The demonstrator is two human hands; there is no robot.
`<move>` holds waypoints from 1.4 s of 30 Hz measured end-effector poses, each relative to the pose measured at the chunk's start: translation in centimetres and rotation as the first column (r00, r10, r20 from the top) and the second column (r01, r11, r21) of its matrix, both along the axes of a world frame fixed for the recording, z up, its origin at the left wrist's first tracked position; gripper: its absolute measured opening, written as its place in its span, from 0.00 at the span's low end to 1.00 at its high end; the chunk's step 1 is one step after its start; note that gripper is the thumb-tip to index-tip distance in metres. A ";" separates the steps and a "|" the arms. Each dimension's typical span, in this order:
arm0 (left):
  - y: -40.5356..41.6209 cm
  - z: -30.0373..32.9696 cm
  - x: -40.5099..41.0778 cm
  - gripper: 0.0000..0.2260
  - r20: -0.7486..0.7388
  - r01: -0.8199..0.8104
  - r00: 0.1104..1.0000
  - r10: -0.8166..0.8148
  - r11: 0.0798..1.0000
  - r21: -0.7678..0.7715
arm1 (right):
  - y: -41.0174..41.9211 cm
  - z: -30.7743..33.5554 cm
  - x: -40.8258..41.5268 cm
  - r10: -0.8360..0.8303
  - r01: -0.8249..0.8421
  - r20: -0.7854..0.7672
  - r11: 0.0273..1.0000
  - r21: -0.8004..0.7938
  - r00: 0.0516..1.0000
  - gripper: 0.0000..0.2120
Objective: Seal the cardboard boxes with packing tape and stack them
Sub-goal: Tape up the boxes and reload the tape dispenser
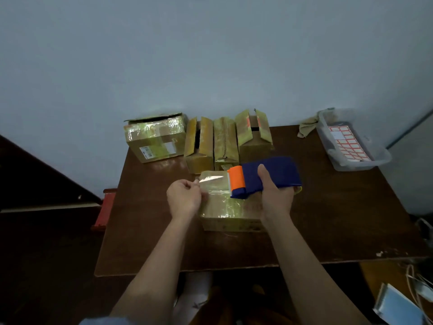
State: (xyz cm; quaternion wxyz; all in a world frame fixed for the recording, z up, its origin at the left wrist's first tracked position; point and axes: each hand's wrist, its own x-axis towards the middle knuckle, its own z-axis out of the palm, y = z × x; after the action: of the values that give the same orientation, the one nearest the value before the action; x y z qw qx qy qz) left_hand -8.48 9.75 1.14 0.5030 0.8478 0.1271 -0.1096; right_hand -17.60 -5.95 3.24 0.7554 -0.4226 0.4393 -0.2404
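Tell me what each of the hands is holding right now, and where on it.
The right hand grips the tape dispenser around its blue body. The left hand pinches the free end of the clear tape, stretched above the box.

Tape-wrapped cardboard box (225, 207) at table centre, blue-orange tape dispenser (264, 177) over it, four boxes (199, 139) behind

Near the middle of the table (328, 231), a box (225, 207); above it the tape dispenser (264, 177), the left hand (184, 198) at its left end, the right hand (276, 198) at its right. Along the far edge, a row of four boxes (201, 144). At the far right corner, a bin (351, 141) with a label sheet (349, 144) in it, a cloth (307, 127) just left.
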 end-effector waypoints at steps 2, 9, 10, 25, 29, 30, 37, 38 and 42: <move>1.0 0.0 0.5 0.14 0.031 0.007 0.999 -0.008 0.999 0.042 | -0.3 0.0 0.0 -0.054 0.054 0.019 0.999 -0.009 0.998 0.27; 2.3 -1.0 1.0 0.14 -0.004 0.039 0.999 -0.040 0.999 -0.035 | 0.6 -0.4 0.8 -0.002 -0.002 -0.032 0.991 -0.135 0.999 0.24; 2.4 -1.1 1.1 0.14 -0.013 0.034 0.999 -0.034 0.999 -0.024 | 0.9 -0.6 0.8 0.004 -0.009 -0.035 0.989 -0.146 0.999 0.24; 2.0 -2.9 1.2 0.14 -0.109 0.014 0.994 -0.027 0.993 -0.113 | 1.7 -2.2 0.7 -0.042 -0.010 -0.152 0.945 -0.326 0.987 0.34; 1.8 -3.3 0.9 0.14 -0.104 0.028 0.994 -0.037 0.996 -0.083 | 1.9 -2.7 0.8 -0.047 -0.004 -0.156 0.951 -0.310 0.987 0.32; 1.7 -3.4 0.9 0.14 -0.101 0.033 0.994 -0.040 0.997 -0.072 | 2.0 -2.8 0.9 -0.048 -0.004 -0.158 0.949 -0.315 0.986 0.31; 1.7 -4.0 1.2 0.14 -0.095 0.047 0.994 -0.052 0.997 -0.057 | 2.6 -3.0 1.3 -0.118 0.055 -0.176 0.944 -0.324 0.977 0.23; 1.6 -4.1 1.2 0.15 -0.094 0.044 0.994 -0.049 0.997 -0.058 | 2.6 -3.0 1.3 -0.127 0.064 -0.180 0.945 -0.320 0.976 0.22; 1.5 -4.5 1.3 0.14 -0.095 0.028 0.995 -0.035 0.997 -0.065 | 2.6 -3.1 1.4 -0.145 0.092 -0.164 0.951 -0.295 0.976 0.20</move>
State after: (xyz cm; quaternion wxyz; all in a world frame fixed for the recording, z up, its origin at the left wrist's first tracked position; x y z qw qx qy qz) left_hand -7.22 11.25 -3.35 0.5213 0.8269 0.1343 -0.1624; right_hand -16.18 -3.39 0.10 0.6270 -0.5203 0.4922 -0.3063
